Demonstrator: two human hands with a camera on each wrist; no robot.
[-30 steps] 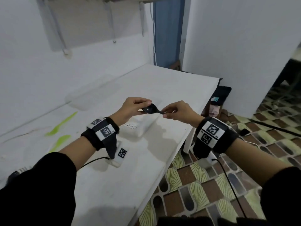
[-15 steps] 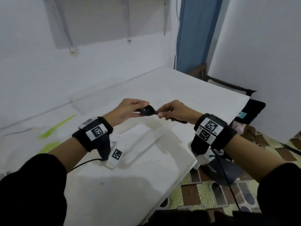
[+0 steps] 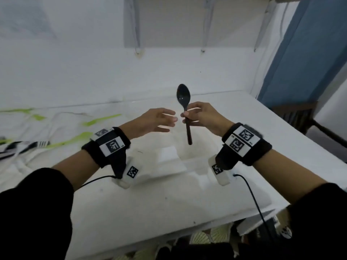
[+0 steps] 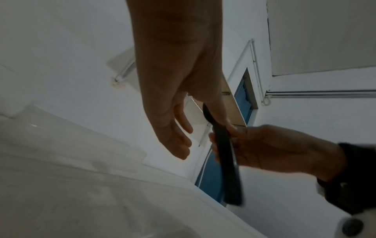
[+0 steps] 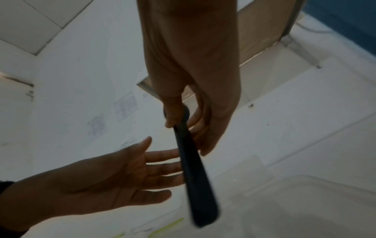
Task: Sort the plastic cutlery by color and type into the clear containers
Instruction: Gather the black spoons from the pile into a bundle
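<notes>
Our right hand point(image 3: 201, 117) pinches the black spoon point(image 3: 185, 107) upright, bowl at twelve o'clock, handle at six; our left hand point(image 3: 154, 120) lies released beside it, above the white table point(image 3: 150, 203) by a white wall point(image 3: 65, 72).

Black plastic spoon point(image 3: 185, 107) upright, bowl up, above clear container point(image 3: 189, 162).

Your head view is dim and grey, with soft, even light and only weak shadows on the bench point(image 3: 169, 203). Straight lines bend toward the edges, strongest at 3 and 9 o'clock. Both wrist views are darker and grainy. The black spoon point(image 5: 195, 185) is smeared by motion blur at its lower end.
</notes>
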